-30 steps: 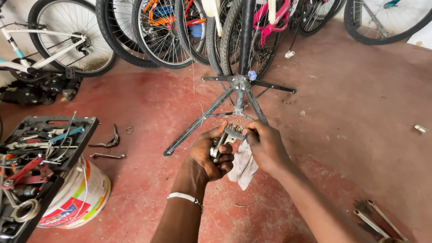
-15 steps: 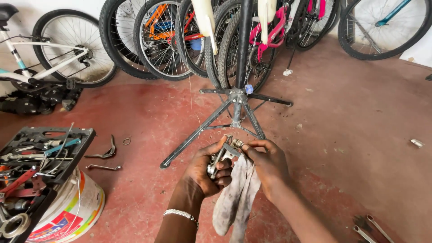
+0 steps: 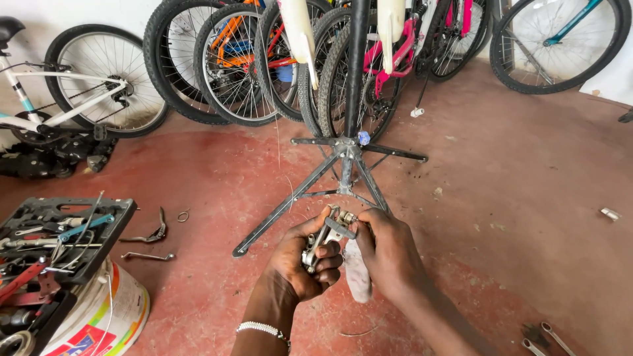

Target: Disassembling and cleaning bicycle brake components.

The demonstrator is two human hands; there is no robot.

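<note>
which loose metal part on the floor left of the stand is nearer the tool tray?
The straight wrench-like bar, lying flat just beside the black tool tray. The curved lever lies farther up.

A worn red floor (image 3: pixel 541 264) runs back to a white wall (image 3: pixel 99 16). Bicycles (image 3: pixel 217 66) stand in a row along it, a black repair stand (image 3: pixel 343 158) before them. A tool tray (image 3: pixel 59 231) rests on a paint bucket (image 3: pixel 99 323) at left.
</note>
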